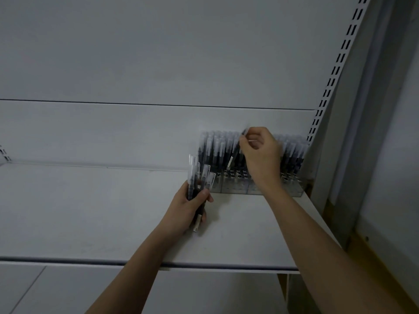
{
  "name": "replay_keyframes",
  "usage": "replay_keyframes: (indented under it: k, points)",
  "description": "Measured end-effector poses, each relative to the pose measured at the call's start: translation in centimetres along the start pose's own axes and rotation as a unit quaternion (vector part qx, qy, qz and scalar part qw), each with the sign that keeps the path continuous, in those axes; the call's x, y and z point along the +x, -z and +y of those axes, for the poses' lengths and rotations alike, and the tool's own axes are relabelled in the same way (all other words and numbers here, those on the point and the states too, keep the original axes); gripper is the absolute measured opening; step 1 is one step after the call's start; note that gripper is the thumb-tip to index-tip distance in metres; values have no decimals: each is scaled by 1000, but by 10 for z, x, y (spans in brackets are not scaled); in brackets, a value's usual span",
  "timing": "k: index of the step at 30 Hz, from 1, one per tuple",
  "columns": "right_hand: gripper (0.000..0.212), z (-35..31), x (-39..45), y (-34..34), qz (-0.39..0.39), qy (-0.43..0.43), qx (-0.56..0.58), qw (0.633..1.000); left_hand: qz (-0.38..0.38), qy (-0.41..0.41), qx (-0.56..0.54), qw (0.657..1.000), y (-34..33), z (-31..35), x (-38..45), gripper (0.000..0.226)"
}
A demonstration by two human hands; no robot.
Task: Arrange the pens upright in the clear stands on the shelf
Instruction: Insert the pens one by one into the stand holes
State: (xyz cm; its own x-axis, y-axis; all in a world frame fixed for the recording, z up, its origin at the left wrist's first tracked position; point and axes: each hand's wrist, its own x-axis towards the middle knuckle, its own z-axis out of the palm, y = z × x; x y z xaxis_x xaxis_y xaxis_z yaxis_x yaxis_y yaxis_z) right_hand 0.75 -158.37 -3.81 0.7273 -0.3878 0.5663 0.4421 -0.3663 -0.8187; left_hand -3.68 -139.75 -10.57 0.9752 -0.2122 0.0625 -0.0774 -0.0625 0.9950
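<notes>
The shelf (90, 211) is seen as a smooth, matt, pale grey board, probably painted metal, with a slightly glossier strip along its front edge. The back panel (158, 53) at 12 o'clock is finished in the same flat, matt grey. At 2 o'clock a slotted upright (335, 71) looks like painted metal. The clear stands (235, 186) are made of transparent, glossy plastic. The pens (217, 150) are shown with dark barrels and frosted, translucent plastic caps. At 4 o'clock a strip of brown wood (371, 264) appears dull and unpolished.
</notes>
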Motion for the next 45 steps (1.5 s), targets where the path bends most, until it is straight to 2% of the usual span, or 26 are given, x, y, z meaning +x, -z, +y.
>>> replay_keyframes:
  k: [6,14,18,20,23,25,28,32,38,45]
  points:
    - [9,7,-1,-7,-42,1,-36,998,-10,9,-20,1000,-1,5,-2,30]
    - [11,27,-14,-15,-128,-18,-149,980,-7,6,-33,999,0,4,-2,26]
    - [17,32,-20,-14,-133,-30,-156,978,-6,4,-46,999,0,2,-1,21]
    - [19,32,-27,-12,-102,-26,-136,985,-7,5,-51,999,0,2,-1,21]
    - [10,30,-44,-9,-63,-31,-70,995,-12,10,-60,998,0,3,-1,21]
    - [4,32,-59,-11,-106,-62,-14,992,-19,14,-67,997,0,3,-1,19]
    - [9,40,-76,-15,-184,-134,60,972,-23,19,-68,997,0,1,0,16]
    - [12,39,-82,-15,-258,-156,63,951,-30,18,-66,997,1,-1,0,18]
    - [13,34,-83,-11,-276,-147,94,945,-39,15,-62,997,0,-1,0,21]
    - [11,36,-82,-8,-262,-164,112,945,-54,10,-58,997,1,-2,-1,23]
